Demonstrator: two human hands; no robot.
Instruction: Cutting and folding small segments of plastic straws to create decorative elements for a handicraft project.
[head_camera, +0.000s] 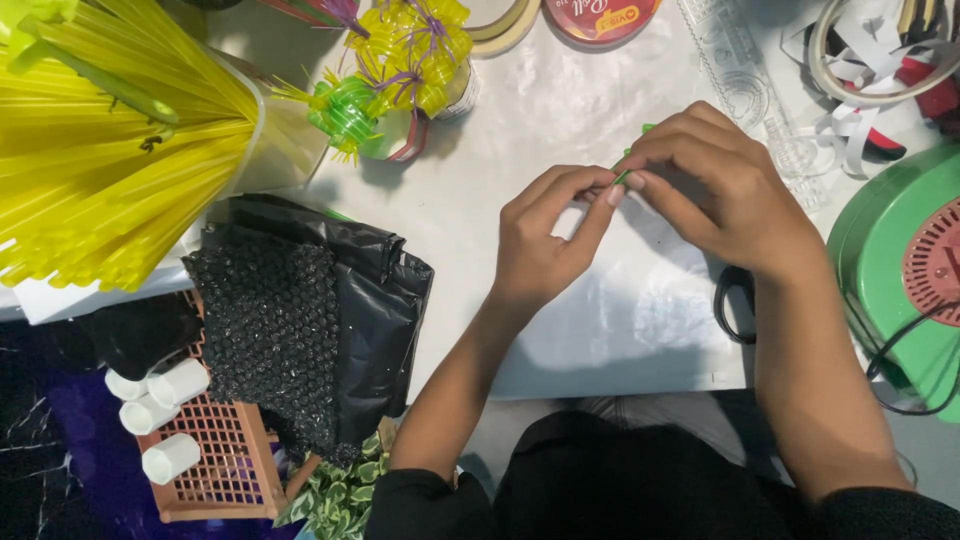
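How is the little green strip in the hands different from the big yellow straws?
The green strip is a single short piece, mostly hidden between the fingertips of the left hand and the right hand; the yellow straws are a big bundle of long pieces. The strip is pinched over the white table, while no hand touches the straws, which fan out at the left. Both are thin and brightly coloured.

At centre frame, a person's left hand (545, 240) and right hand (715, 185) meet over a white table (560, 110), fingertips pinching a thin green strip (630, 165). Yellow straws (100, 150) fill the upper left; woven straw ornaments (395, 75) sit top centre; a green appliance (900, 270) lies at right.
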